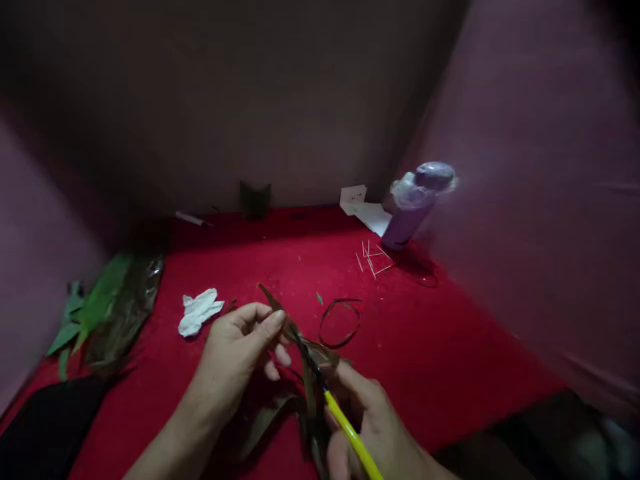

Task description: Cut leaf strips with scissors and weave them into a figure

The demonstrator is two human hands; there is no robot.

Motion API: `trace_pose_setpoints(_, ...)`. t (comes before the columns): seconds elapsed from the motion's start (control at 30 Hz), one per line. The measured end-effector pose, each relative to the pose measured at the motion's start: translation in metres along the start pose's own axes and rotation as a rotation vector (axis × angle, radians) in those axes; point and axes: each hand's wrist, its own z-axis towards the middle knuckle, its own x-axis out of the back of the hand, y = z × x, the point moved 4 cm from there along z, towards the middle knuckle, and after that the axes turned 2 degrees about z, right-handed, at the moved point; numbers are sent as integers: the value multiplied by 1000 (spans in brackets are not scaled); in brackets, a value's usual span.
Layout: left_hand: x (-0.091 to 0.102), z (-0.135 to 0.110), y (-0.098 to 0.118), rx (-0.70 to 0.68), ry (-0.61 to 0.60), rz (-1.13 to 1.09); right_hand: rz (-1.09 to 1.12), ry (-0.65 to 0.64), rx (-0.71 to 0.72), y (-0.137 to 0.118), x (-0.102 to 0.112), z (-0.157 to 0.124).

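Observation:
My left hand (239, 350) pinches a long brownish-green leaf strip (280, 313) between thumb and fingers, low in the middle of the view. My right hand (373, 427) grips yellow-handled scissors (345, 423) whose dark blades (307, 353) reach up to the leaf just right of my left thumb. More of the leaf hangs down between the two hands. Both hands hover over a red cloth surface (450, 347).
A crumpled white tissue (199, 311) lies left of my hands. Green leaves (95, 307) are piled at the far left. A thin curled strip (340, 323), several toothpicks (373, 260), a wrapped purple bottle (413, 203) and white paper (367, 210) lie beyond. Purple walls close in on both sides.

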Motion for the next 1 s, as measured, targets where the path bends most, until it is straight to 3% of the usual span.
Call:
trace_pose_setpoints(0.13,-2,1,2,-5,-5,3,-109,-35,-32,3,9,-4)
trace_pose_setpoints(0.4,-4,0,4,-20,-17,27,-201,0,66,-5,10,-1)
trace_pose_setpoints(0.7,-6,1,3,16,-20,5,-32,6,-168,-15,0,-5)
trace_pose_setpoints(1.0,-5,-2,4,16,1,32,20,-8,-161,-16,0,-4)
